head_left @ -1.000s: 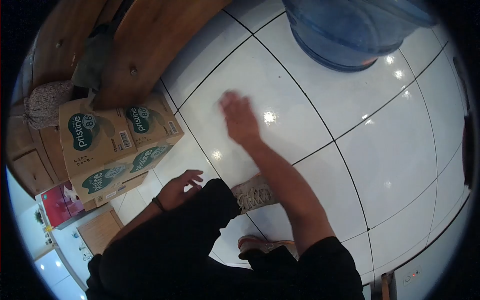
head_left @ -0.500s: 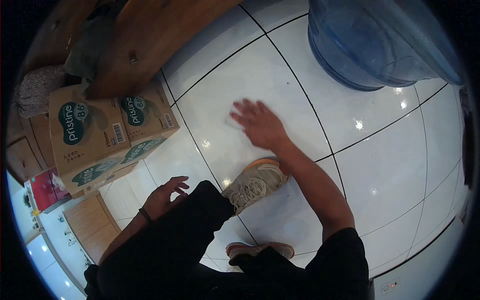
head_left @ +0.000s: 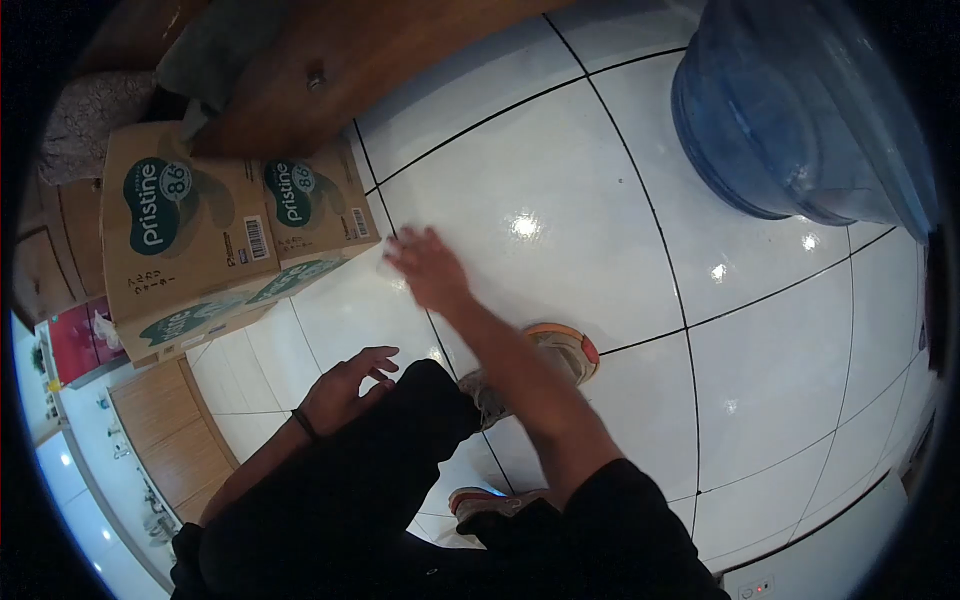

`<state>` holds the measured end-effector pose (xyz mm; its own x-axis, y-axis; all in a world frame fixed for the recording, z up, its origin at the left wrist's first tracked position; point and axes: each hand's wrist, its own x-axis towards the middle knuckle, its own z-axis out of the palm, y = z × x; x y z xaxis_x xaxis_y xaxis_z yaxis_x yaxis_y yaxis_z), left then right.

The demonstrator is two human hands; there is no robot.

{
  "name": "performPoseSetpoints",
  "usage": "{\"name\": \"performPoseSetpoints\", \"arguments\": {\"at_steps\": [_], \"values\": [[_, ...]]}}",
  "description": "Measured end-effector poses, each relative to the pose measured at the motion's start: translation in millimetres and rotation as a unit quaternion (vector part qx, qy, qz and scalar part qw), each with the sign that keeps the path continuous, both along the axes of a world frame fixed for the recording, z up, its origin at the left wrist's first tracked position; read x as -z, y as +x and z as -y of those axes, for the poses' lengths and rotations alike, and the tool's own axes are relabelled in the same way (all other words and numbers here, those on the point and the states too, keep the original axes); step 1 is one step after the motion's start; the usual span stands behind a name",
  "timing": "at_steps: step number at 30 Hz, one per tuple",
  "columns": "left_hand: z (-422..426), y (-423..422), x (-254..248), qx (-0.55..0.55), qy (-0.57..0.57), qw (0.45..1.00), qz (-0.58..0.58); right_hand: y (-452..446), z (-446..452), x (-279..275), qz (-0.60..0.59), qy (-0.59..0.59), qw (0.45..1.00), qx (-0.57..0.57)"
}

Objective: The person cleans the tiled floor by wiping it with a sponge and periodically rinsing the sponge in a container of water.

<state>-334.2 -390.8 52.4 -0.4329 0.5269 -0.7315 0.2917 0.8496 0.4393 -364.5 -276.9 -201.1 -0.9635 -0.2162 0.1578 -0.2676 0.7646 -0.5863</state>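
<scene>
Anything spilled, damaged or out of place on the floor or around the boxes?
Little stands out. A small dark speck shows on the white floor, too small to identify. The bright patches look like reflections rather than a spill, and the cardboard boxes show no obvious damage on their visible sides.

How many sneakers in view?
2. One sneaker is on the tiled floor, partly behind the right forearm; the other sneaker is lower in the picture, partly covered by black clothing. Any others would be hidden.
</scene>
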Motion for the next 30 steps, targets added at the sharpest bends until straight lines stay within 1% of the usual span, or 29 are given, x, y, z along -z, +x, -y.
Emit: {"name": "performPoseSetpoints", "arguments": {"at_steps": [1, 2, 3, 4, 5, 6, 8, 11, 12, 13, 14, 15, 17, 18, 20, 21, 22, 24, 25, 26, 27, 28, 30], "values": [[3, 1, 0, -0.012, -0.001, 1.000, 0.003, -16, -21, -1, 0.011, 0.099, 0.991, 0.086], [7, 1, 0, -0.022, -0.002, 1.000, 0.007, -37, -51, -3, 0.022, 0.197, 0.965, 0.172], [11, 2, -1, -0.033, -0.004, 0.999, 0.012, -53, -97, 0, 0.017, 0.191, 0.958, 0.213], [14, 3, -1, -0.032, 0.003, 0.999, 0.012, -61, -142, 0, 0.047, 0.180, 0.940, 0.286], [17, 4, -1, -0.033, 0.009, 0.999, 0.012, -57, -185, -9, 0.019, 0.157, 0.927, 0.340], [19, 6, -1, -0.032, 0.016, 0.999, 0.012, -52, -217, -1, 0.019, 0.185, 0.908, 0.375], [17, 6, -3, -0.050, 0.031, 0.998, 0.021, -26, -259, -11, 0.049, 0.189, 0.904, 0.380], [1, 5, -7, -0.110, 0.066, 0.990, 0.054, 33, -257, -18, 0.048, 0.221, 0.930, 0.291], [-8, 5, -11, -0.135, 0.084, 0.984, 0.079, 56, -250, -12, 0.044, 0.182, 0.955, 0.228], [-17, 2, -17, -0.117, 0.095, 0.982, 0.117, 86, -245, -19, 0.055, 0.161, 0.971, 0.168], [-29, 0, -24, -0.093, 0.107, 0.978, 0.154, 118, -244, -32, 0.079, 0.130, 0.979, 0.138], [-40, 1, -30, -0.089, 0.085, 0.975, 0.187, 151, -246, -39, 0.094, 0.115, 0.978, 0.146], [-65, 9, -40, -0.069, 0.032, 0.964, 0.253, 230, -256, -50, 0.127, 0.122, 0.957, 0.232], [-70, 17, -38, -0.039, 0.060, 0.964, 0.256, 274, -262, -54, 0.146, 0.124, 0.942, 0.276], [-69, 30, -23, 0.024, 0.111, 0.957, 0.265, 368, -272, -57, 0.168, 0.144, 0.896, 0.384], [-75, 37, -26, 0.073, 0.072, 0.960, 0.262, 417, -274, -56, 0.176, 0.159, 0.862, 0.448], [-83, 44, -38, 0.068, 0.048, 0.952, 0.294, 468, -273, -54, 0.184, 0.173, 0.822, 0.510], [-93, 55, -65, 0.052, -0.006, 0.935, 0.350, 573, -256, -38, 0.200, 0.181, 0.712, 0.649], [-86, 47, -68, 0.077, -0.012, 0.929, 0.362, 621, -238, -41, 0.246, 0.185, 0.640, 0.705], [-82, 30, -71, 0.128, -0.046, 0.929, 0.343, 663, -219, -44, 0.288, 0.185, 0.565, 0.751], [-79, 9, -75, 0.173, -0.079, 0.928, 0.321, 710, -199, -33, 0.275, 0.172, 0.518, 0.791], [-80, -2, -77, 0.214, -0.110, 0.924, 0.297, 735, -175, -34, 0.260, 0.160, 0.472, 0.827], [-72, -13, -63, 0.278, -0.228, 0.891, 0.276, 761, -111, -40, 0.282, 0.177, 0.402, 0.853]]}}
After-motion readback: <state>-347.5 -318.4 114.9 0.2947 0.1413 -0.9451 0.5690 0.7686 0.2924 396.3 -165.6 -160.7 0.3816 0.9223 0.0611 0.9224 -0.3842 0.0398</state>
